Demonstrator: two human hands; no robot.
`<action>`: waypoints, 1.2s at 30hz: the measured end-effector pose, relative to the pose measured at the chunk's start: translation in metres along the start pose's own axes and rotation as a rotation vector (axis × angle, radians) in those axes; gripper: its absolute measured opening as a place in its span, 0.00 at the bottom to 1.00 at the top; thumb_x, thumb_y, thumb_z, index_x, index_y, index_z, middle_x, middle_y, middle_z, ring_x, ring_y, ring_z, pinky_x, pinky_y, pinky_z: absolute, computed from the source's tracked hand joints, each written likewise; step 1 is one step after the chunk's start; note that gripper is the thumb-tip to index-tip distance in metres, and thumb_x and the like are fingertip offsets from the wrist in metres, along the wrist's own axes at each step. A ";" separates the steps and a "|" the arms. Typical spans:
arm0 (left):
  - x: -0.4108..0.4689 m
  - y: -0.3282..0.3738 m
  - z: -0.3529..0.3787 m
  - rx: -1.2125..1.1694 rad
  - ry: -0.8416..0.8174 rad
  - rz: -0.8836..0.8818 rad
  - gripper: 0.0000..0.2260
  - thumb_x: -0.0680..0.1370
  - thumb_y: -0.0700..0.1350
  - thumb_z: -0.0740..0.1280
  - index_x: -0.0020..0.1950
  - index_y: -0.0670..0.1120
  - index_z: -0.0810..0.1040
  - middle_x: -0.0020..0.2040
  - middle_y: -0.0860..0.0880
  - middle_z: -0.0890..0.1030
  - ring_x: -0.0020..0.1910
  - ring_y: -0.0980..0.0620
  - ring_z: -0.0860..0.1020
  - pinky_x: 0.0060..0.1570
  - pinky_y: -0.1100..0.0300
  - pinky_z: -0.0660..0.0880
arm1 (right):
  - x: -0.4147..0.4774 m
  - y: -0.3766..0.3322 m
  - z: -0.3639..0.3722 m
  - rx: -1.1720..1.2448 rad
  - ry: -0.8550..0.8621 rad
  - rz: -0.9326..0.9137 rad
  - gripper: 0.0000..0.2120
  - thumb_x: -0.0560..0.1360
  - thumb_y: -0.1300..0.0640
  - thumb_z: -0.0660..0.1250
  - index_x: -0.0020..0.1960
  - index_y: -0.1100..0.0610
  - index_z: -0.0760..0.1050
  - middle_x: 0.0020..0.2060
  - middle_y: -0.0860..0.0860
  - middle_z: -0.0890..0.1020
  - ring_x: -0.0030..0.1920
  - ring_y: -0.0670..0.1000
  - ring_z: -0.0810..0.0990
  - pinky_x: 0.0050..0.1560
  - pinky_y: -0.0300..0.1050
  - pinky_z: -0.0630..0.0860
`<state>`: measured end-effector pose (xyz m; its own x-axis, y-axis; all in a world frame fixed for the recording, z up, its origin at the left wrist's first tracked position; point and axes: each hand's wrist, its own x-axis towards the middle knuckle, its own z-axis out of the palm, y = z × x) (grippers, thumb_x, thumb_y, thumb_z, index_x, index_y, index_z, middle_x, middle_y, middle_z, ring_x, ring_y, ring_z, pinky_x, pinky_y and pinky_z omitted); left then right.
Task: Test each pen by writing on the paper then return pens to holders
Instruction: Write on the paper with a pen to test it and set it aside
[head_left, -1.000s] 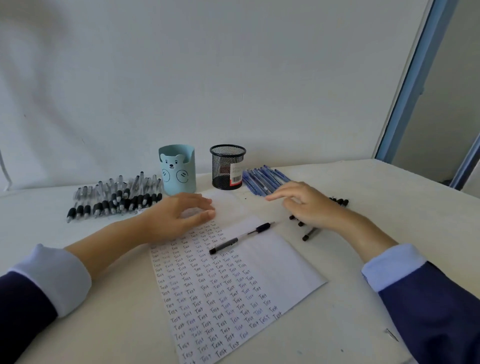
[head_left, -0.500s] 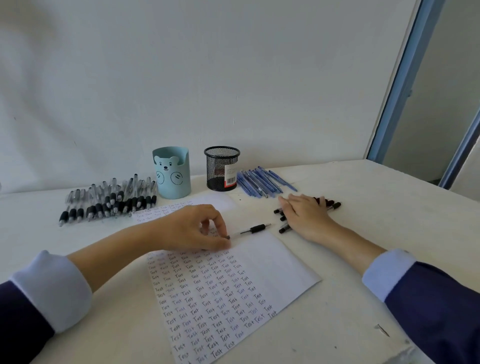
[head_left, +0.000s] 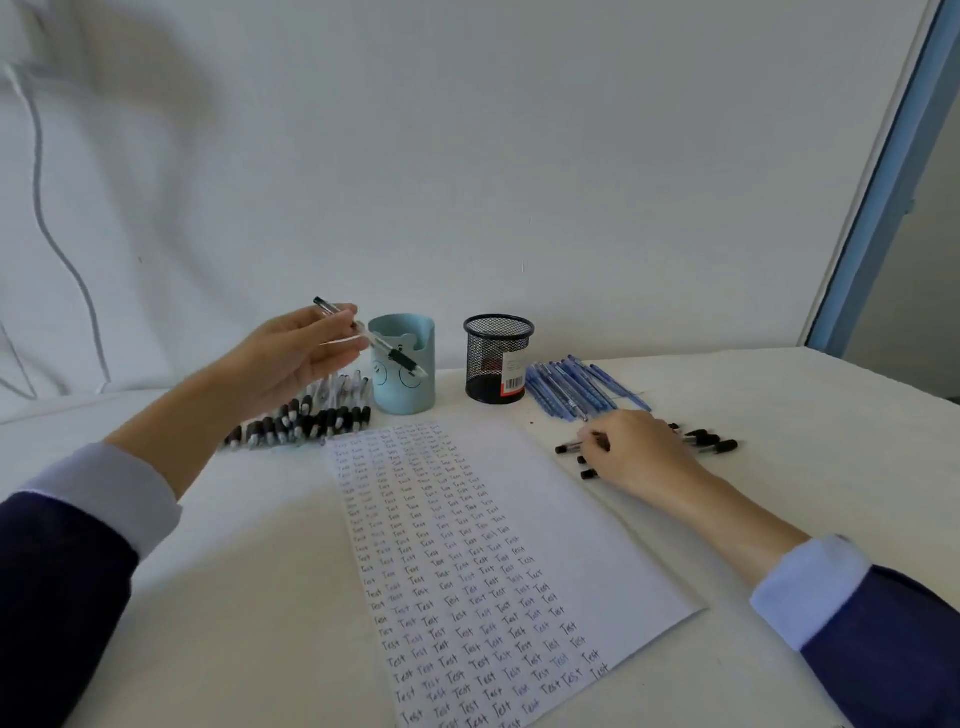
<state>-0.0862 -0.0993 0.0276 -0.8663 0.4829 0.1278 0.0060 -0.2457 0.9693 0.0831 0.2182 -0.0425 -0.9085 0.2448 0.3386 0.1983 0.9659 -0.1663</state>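
Observation:
My left hand (head_left: 296, 358) is raised above the table and holds a clear pen with a black grip (head_left: 387, 348), its tip slanting down in front of the light-blue bear holder (head_left: 405, 387). My right hand (head_left: 639, 452) rests on a small group of black pens (head_left: 706, 441) to the right of the paper and pinches one black pen (head_left: 569, 447). The paper (head_left: 540, 519), covered with rows of "Test", lies in the middle of the table. A black mesh holder (head_left: 498, 358) stands beside the bear holder.
A row of black-grip pens (head_left: 306, 415) lies left of the bear holder, under my left hand. Several blue pens (head_left: 571, 387) lie right of the mesh holder. The white table (head_left: 260, 597) ends at a white wall; a blue door frame (head_left: 883, 182) stands at the right.
My left hand picked the pen up off the paper and lifted it toward the bear holder. My right hand stayed on the black pens and now pinches one.

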 end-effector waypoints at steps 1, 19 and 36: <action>0.005 0.003 -0.010 -0.010 0.074 -0.003 0.13 0.79 0.42 0.65 0.61 0.39 0.75 0.49 0.43 0.82 0.46 0.52 0.83 0.46 0.63 0.81 | 0.001 0.000 -0.001 0.022 0.003 -0.011 0.13 0.79 0.58 0.58 0.39 0.60 0.77 0.33 0.52 0.78 0.34 0.52 0.73 0.33 0.43 0.65; 0.015 -0.023 -0.084 1.404 0.594 0.032 0.09 0.77 0.44 0.69 0.51 0.38 0.78 0.42 0.40 0.81 0.43 0.41 0.78 0.42 0.55 0.72 | -0.020 -0.032 -0.012 0.131 0.095 -0.368 0.27 0.68 0.25 0.52 0.51 0.45 0.69 0.35 0.39 0.71 0.43 0.42 0.71 0.59 0.48 0.60; -0.024 -0.069 0.049 1.584 -0.404 0.361 0.22 0.80 0.61 0.57 0.72 0.54 0.69 0.71 0.56 0.68 0.67 0.54 0.70 0.70 0.55 0.66 | -0.014 -0.022 -0.015 0.448 0.348 -0.370 0.10 0.79 0.57 0.60 0.54 0.58 0.79 0.41 0.45 0.78 0.43 0.43 0.75 0.44 0.40 0.71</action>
<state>-0.0412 -0.0532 -0.0318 -0.5343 0.8271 0.1747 0.8451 0.5272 0.0885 0.0970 0.1949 -0.0297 -0.7010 -0.0102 0.7131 -0.3431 0.8815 -0.3246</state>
